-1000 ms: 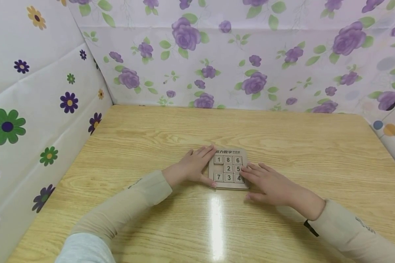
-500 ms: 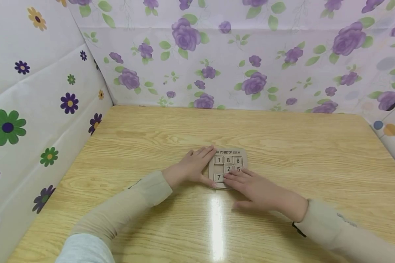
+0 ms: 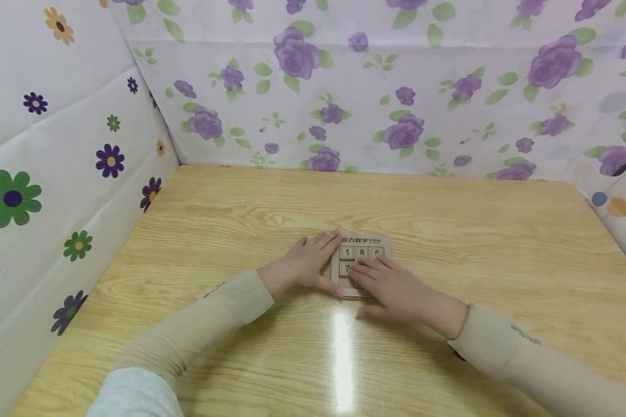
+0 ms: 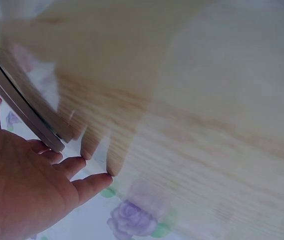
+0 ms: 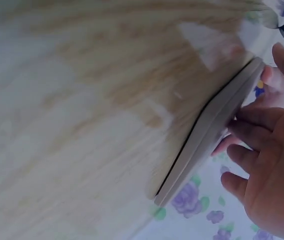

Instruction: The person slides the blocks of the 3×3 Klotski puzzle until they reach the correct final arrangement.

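Observation:
A number slide puzzle (image 3: 388, 238) lies flat on the wooden table in the head view, a square board with numbered tiles. Tiles 1, 8 and part of 6 show in its top row, and tile 7 (image 3: 345, 269) stands under the 1. My left hand (image 3: 305, 263) rests along the board's left side, fingertips at the upper corner and thumb at the lower one. Over the board's lower right, my right hand (image 3: 399, 289) reaches with straight fingers, its fingertips at tile 7 and the tiles beside it. That hand hides the remaining tiles. Both wrist views show the board's thin edge (image 5: 209, 132).
The wooden table (image 3: 229, 208) carries a bright light reflection below the puzzle. A flowered cloth wall (image 3: 313, 87) stands behind the table's far edge, with another patterned cloth (image 3: 73, 185) on the left.
My right hand has moved left across the board from its right edge. Tile 7 has slid up from the bottom row to the middle row. My left hand has stayed in place.

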`<move>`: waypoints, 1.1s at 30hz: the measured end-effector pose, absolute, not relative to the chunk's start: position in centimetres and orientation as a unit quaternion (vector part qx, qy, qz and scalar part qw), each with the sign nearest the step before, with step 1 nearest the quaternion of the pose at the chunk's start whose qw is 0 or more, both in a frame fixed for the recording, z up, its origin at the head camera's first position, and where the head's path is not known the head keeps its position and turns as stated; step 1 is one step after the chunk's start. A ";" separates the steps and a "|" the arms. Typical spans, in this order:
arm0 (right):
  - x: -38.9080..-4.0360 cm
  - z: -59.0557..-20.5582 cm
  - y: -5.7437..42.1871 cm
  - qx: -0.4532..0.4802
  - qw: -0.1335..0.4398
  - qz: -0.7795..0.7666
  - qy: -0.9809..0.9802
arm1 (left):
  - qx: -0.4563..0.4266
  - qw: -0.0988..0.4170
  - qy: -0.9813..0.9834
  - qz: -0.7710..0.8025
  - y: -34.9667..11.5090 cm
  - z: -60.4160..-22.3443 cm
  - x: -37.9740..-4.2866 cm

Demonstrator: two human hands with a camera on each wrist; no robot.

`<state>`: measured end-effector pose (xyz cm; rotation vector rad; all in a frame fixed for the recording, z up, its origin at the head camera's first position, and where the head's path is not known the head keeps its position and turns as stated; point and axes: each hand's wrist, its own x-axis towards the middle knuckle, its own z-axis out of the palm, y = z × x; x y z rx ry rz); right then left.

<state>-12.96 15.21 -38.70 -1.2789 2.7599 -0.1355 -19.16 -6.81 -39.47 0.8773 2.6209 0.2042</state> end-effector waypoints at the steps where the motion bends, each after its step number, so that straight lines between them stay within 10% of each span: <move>1: -13.1 -38.7 15.2 -0.413 0.047 -0.038 0.909 | 0.310 0.184 0.930 0.072 -6.8 -39.4 -19.2; 33: -11.1 -37.8 17.1 -0.406 0.076 -0.066 0.908 | 0.319 0.172 0.929 0.074 -7.0 -39.6 -19.1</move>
